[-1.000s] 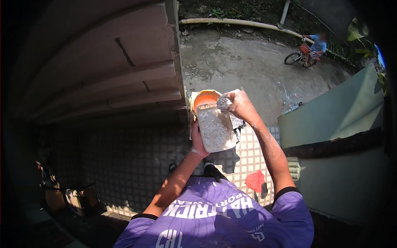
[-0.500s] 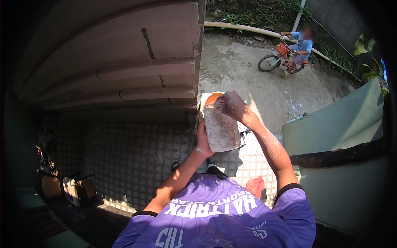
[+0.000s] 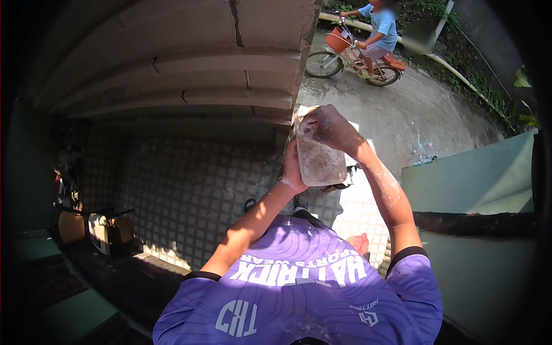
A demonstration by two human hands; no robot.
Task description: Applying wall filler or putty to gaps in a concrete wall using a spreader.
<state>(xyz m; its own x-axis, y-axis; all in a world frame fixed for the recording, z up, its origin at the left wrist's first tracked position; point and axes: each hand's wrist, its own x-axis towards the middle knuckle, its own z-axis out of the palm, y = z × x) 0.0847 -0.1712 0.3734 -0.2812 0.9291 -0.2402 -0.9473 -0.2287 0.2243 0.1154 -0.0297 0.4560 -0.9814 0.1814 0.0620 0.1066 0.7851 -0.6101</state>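
Note:
In front of my chest is a clear, rectangular plastic tub [image 3: 323,165], tilted toward me. Grey-white residue or powder clouds its inside. My left hand [image 3: 292,168] grips the tub along its left side. Over its far end is my right hand [image 3: 332,127], fingers curled down into the tub and pressed together; whatever they pinch, if anything, is hidden. Pale dust coats my right hand and speckles both forearms. Just beyond the tub a pale and orange rim of another thing peeks out, mostly covered by my right hand.
A person rides a bicycle [image 3: 376,72] with a red basket [image 3: 338,39] on the concrete lane ahead. The ribbed underside of concrete stairs [image 3: 230,69] hangs at the upper left. A pale green low wall [image 3: 471,172] borders the right. Tiled floor [image 3: 190,184] lies below.
The view has shifted, so the bicycle now appears larger and farther left. My right hand stays curled at the tub's far end, and my left hand keeps its hold.

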